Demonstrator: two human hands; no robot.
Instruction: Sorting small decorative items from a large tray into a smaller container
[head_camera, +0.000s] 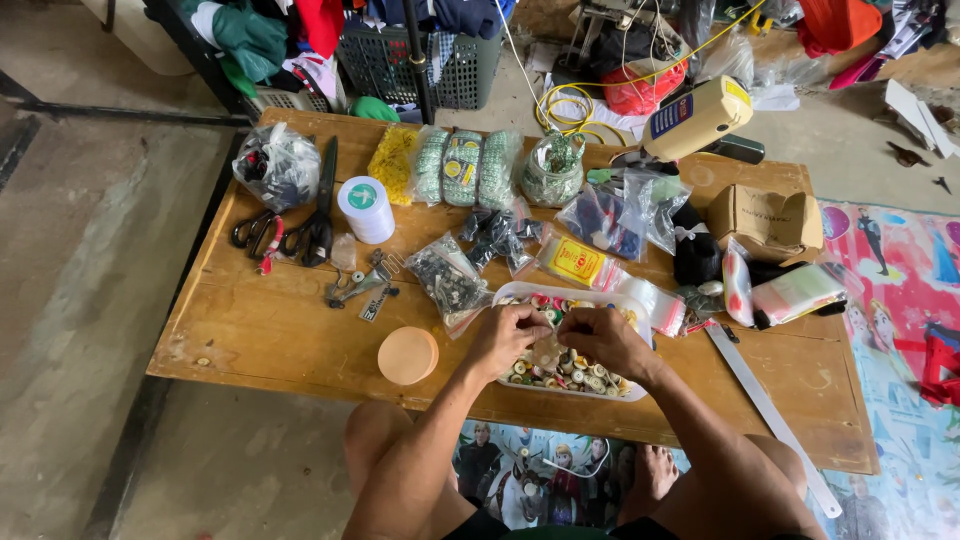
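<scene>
A shallow white tray (520, 291) lies flat on the wooden table, near its front edge. It is long with rounded corners and is filled with small bobbins (590, 378) of thread in many colours, red, green, yellow and white among them, packed close and lying mostly on their sides.

Table (260, 330): bare wood, matt, scuffed. Tray (632, 300): white plastic, smooth. Scissors (318, 215), far left: dark metal. Ruler (770, 410), right: metal, dull shine. Box (765, 220): brown cardboard. Bags (450, 280): clear glossy plastic.
</scene>
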